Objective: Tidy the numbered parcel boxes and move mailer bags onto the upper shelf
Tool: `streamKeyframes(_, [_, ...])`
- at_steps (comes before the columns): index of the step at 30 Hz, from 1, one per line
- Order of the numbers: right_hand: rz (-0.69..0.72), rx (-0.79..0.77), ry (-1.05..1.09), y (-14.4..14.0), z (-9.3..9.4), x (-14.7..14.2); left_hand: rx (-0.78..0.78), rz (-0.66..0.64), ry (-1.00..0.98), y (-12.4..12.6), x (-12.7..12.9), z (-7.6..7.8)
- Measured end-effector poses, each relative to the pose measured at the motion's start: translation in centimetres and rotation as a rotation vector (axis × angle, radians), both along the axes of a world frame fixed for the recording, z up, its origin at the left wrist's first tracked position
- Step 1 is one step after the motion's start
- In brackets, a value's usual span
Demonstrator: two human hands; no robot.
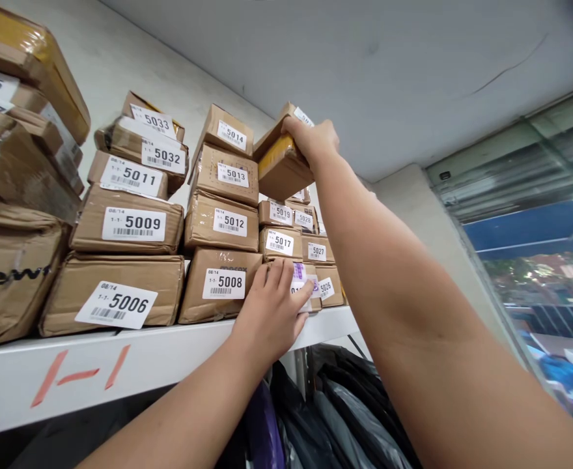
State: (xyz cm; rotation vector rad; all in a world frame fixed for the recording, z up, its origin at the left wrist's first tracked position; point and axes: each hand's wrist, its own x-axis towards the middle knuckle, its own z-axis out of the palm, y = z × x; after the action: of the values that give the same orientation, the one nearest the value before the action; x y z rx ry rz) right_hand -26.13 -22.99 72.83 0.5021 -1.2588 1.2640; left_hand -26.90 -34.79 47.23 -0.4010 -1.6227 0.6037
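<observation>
My right hand [313, 138] is raised high, its fingers closed over the top edge of a brown cardboard box [286, 172] with yellow tape and a white label. The box is tilted at the top of a stack, beside the box labelled 5014 [230, 132]. Lower down, my left hand [273, 309] lies with fingers spread against a small parcel with purple markings [310, 277], partly covering its label. Boxes 5017 [279, 241] and 5019 [280, 213] are stacked above that hand, and box 5008 [223, 284] is just left of it.
Stacked boxes, among them 5006 [120, 306] and 5009 [135, 225], fill the left of the white shelf [179, 365]. Dark plastic-wrapped items [330, 417] hang or stand below. The ceiling [364, 65] is close above. A window [535, 228] is at the right.
</observation>
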Motion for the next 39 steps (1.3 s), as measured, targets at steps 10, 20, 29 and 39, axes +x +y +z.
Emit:
streamKeyframes(10, [-0.011, 0.122, 0.036, -0.6, -1.0, 0.0, 0.012, -0.006, -0.015, 0.0, 0.4, -0.1])
streamKeyframes(20, [-0.052, 0.122, 0.025, -4.3, -3.9, -1.3, 0.029, -0.018, -0.035, 0.1, 0.4, 0.1])
streamKeyframes(29, [-0.071, 0.155, -0.008, -5.9, -4.2, -3.3, 0.023, -0.003, -0.018, 0.3, 0.4, 0.0])
streamKeyframes(39, [-0.116, 0.218, 0.009, -6.2, -4.8, -4.0, 0.035, -0.027, -0.019, 0.1, 0.3, 0.0])
